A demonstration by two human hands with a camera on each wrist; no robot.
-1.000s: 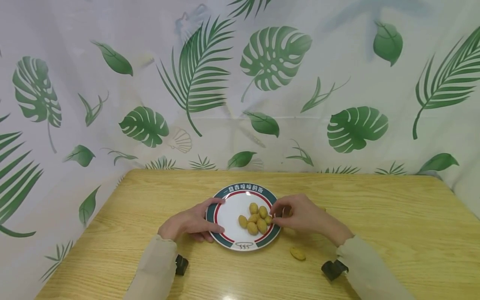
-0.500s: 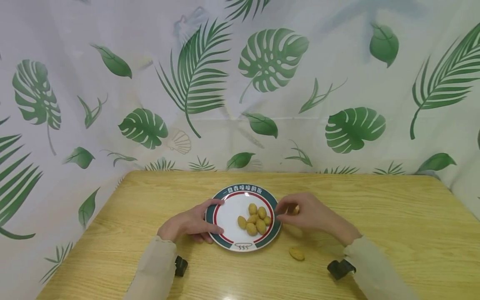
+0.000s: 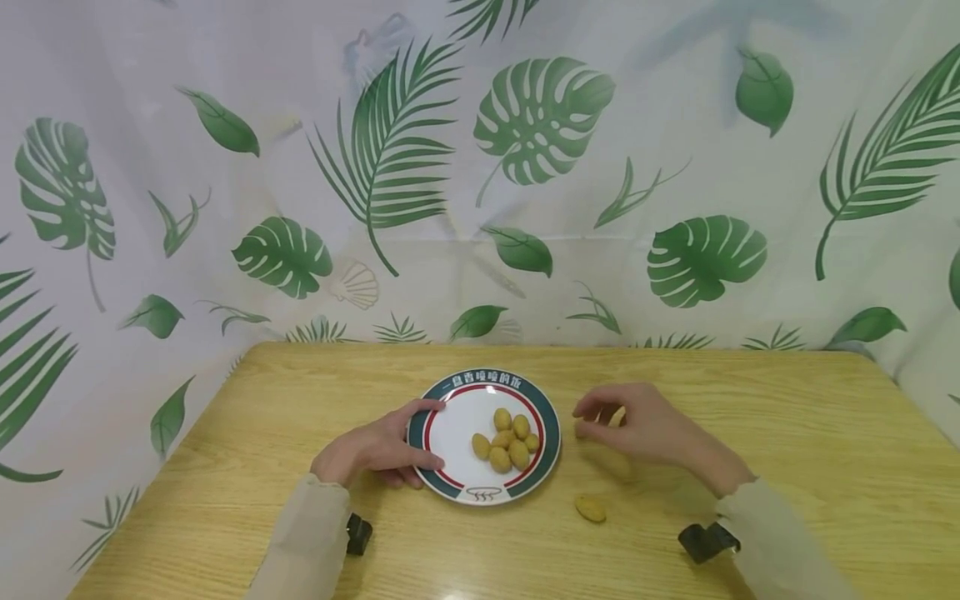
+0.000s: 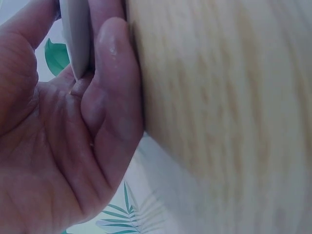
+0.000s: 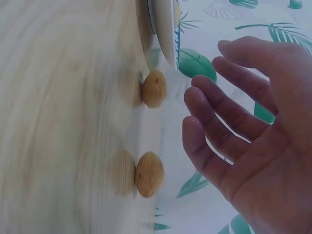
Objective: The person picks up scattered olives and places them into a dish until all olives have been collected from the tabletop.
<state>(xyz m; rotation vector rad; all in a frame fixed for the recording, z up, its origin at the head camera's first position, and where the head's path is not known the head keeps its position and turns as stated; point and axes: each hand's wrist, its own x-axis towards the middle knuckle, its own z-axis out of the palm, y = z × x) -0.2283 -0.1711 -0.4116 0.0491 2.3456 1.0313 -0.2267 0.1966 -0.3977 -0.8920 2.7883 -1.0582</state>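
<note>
A white plate with a dark green rim and red ring rests on the table, carrying several yellow-brown oval pieces like small potatoes, grouped right of its middle. My left hand grips the plate's left rim, thumb over the edge and some fingers underneath; the left wrist view has the plate's edge between the fingers. Right of the plate, my right hand hovers with loosely bent fingers holding nothing, as the right wrist view confirms. One loose oval piece lies nearer the front; the right wrist view shows another piece on the table.
The wooden table reaches back to a white curtain printed with green leaves, which also hangs at the left side. Black wrist straps sit at both sleeves.
My right hand has drawn away to the right from the pieces on the plate, past its rim, with its fingers spreading slightly. The left hand keeps its hold on the plate.
</note>
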